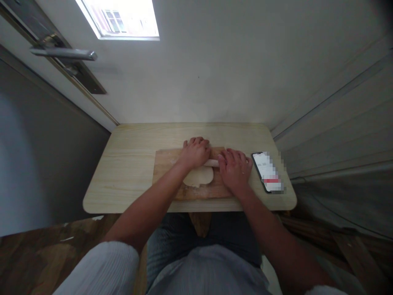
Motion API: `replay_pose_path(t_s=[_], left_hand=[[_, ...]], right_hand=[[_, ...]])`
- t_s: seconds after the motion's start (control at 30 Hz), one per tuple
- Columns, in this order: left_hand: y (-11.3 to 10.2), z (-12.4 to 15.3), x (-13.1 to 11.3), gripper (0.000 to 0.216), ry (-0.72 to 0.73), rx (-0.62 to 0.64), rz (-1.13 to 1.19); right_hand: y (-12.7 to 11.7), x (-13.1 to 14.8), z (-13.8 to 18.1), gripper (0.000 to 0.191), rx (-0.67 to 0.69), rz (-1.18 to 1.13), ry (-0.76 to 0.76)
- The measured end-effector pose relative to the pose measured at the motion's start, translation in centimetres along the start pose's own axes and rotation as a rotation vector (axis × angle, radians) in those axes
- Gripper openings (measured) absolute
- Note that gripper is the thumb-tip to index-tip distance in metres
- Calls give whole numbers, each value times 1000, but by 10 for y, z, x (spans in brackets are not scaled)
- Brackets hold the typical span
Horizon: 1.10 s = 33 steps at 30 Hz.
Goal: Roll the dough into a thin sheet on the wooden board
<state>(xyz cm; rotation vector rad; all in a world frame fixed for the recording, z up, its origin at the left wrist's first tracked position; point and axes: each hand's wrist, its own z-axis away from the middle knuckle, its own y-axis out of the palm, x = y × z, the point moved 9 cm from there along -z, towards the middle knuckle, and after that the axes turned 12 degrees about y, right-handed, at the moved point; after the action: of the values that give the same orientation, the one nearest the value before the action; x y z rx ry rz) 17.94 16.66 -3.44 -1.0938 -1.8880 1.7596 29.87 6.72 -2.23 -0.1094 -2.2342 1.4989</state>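
A pale rolling pin (212, 163) lies across the far part of a flat piece of dough (199, 177), and only its middle shows between my hands. My left hand (196, 152) is closed over the pin's left end, fingers curled over the far side. The right end is covered by my right hand (236, 167), its fingers bent round it. Under the dough is a wooden board (162, 166) with a light dusting of what looks like flour. The dough is cream-coloured and roundish, with an uneven near edge.
The board rests on a light wood table (123, 164) set against a white door with a metal handle (64, 53). A phone (266, 172) with its screen lit lies right of my right hand. Walls stand close on both sides.
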Motion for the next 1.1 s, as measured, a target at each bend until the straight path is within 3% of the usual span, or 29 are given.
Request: replay_pose_path(t_s=[0.2,0.47,0.83,1.1], left_hand=[[-6,5,-4,36,-4,-25,-29],[-25,31,-28,38,-7,-56,-127],[-31,64,-50,44,7,-101,-150],[-33,75,-55,45,3,-101,-133]], right_hand=[[1,-1,2,38,16,21,-3],[-4,-7,36,43,20,40,-2],[-22,-6,74,43,-35,-24,-39],[-21,-4,51,37,66,-68,7]])
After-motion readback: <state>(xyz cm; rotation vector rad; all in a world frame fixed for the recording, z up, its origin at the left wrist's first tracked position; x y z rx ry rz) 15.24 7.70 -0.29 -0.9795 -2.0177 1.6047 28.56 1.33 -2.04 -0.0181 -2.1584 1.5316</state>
